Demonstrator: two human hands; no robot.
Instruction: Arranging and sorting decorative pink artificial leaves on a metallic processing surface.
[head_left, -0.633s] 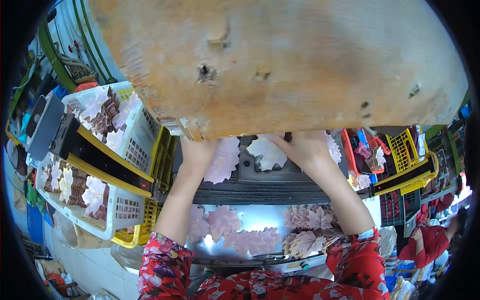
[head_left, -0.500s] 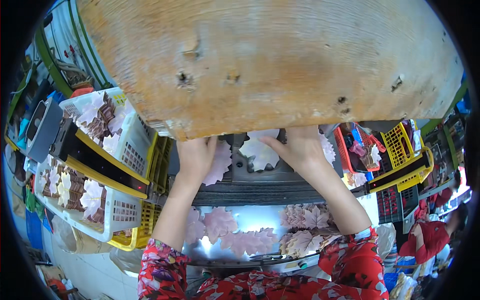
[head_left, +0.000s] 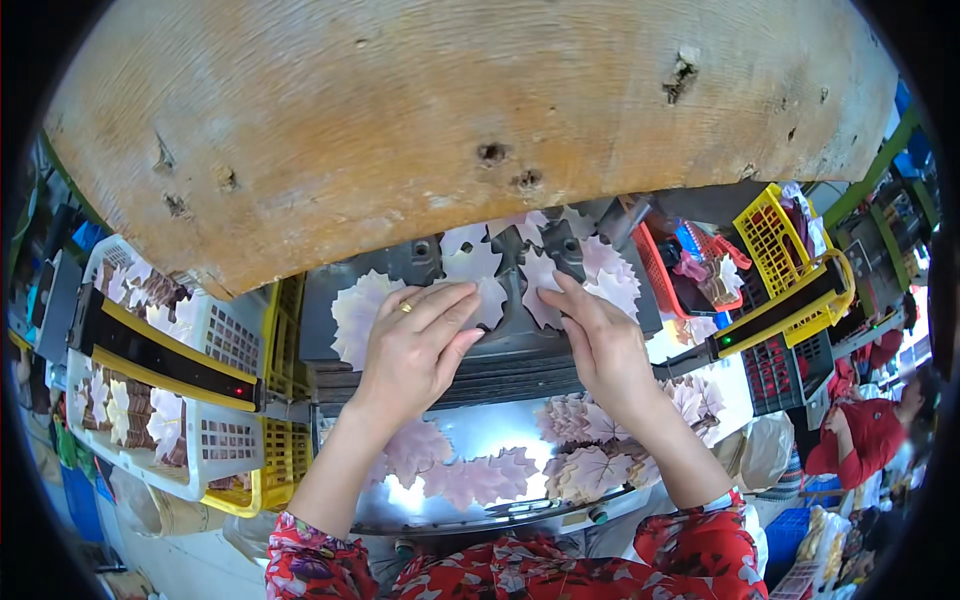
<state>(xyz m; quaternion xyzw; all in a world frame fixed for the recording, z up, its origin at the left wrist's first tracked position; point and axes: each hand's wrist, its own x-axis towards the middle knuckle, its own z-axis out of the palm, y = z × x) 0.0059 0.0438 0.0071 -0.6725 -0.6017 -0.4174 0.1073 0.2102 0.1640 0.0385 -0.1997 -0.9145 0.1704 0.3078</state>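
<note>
Head view. The left hand (head_left: 415, 345) lies over the dark mould plate (head_left: 512, 346), fingers extended side by side and thumb apart; nothing is seen gripped. Its fingertips reach over a central mauve leaf piece (head_left: 470, 263); contact cannot be confirmed. The right hand (head_left: 612, 350) is likewise unclosed, index finger over the edge of a second leaf piece (head_left: 540, 287), thumb held away from it.

Leaf pieces lie on the plate: these two at centre, a whole leaf (head_left: 358, 315) by the left hand and another (head_left: 608, 272) beyond the right. Nearer the body, a bright metal shelf (head_left: 478, 432) carries loose leaves (head_left: 480, 477) and leaf stacks (head_left: 592, 472).

Step in hand, as judged: placing or straightening leaf pieces by fingertip. The next move would call for light, flat pressure, leaving the neighbouring pieces undisturbed.

Limits of observation: a wooden board (head_left: 480, 100) hides the far side of the plate. The hands cover parts of the central pieces, so their seating cannot be verified. The co-worker in red (head_left: 857, 437) at the right rim is small and indistinct.
</note>
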